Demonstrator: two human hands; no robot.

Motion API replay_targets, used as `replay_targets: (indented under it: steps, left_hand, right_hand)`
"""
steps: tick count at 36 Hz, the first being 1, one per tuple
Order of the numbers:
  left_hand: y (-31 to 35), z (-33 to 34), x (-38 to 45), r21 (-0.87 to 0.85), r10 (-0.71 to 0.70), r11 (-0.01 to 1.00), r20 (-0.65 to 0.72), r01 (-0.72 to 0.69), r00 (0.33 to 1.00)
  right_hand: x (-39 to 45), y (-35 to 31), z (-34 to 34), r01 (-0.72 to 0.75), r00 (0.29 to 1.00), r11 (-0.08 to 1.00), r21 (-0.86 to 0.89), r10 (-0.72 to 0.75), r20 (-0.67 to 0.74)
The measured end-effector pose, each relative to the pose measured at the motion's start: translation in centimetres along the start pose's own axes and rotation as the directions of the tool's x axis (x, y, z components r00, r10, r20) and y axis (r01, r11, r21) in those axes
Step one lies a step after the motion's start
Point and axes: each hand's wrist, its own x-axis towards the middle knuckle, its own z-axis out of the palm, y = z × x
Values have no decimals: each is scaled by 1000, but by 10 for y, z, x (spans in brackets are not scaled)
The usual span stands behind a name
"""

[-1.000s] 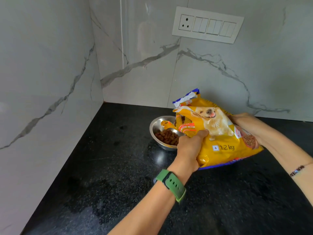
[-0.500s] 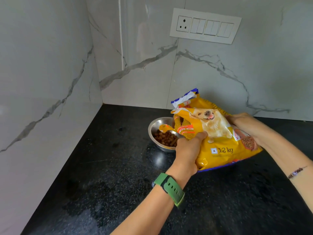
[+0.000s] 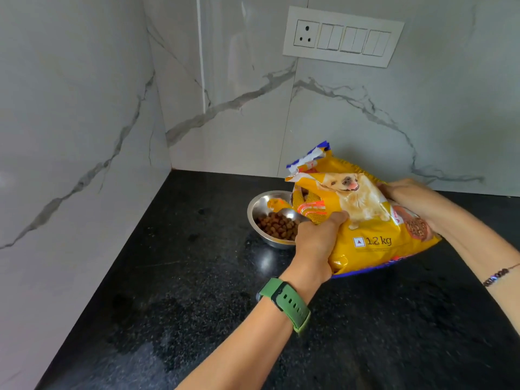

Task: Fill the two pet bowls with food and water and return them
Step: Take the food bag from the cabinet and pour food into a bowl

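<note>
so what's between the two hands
In the head view, the yellow food bag spans the gap: left hand grips its near side, right hand its far end.

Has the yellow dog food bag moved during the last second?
Cannot tell: the yellow dog food bag covers the steel bowl's right rim just as before.

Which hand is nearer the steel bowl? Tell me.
Left. The left hand grips the food bag right at the steel bowl's near rim; the right hand holds the bag's far end, well away from the bowl.
</note>
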Motion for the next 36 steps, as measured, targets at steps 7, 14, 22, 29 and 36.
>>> replay_targets:
  steps: [7, 14, 22, 29, 36]
  left_hand:
    - [-1, -1, -2, -9, -19, 1000, 26, 19, 999]
    - [-2, 0, 0, 11, 16, 1000, -9, -16, 1000]
    - [0, 0, -3, -12, -56, 998, 12, 56, 998]
    - [-5, 2, -3, 17, 20, 1000, -19, -19, 1000]
    - [-2, 1, -4, -15, -61, 998, 55, 61, 997]
  right_hand:
    - [0, 4, 3, -12, 999, 1000, -11, 12, 40]
    - [0, -1, -2, 33, 999, 999, 1, -33, -23]
    - [-2, -3, 2, -9, 1000, 997, -78, 10, 16]
    - [-4, -2, -4, 25, 999, 999, -26, -26, -35]
    - [0, -4, -2, -4, 1000, 993, -118, 5, 2]
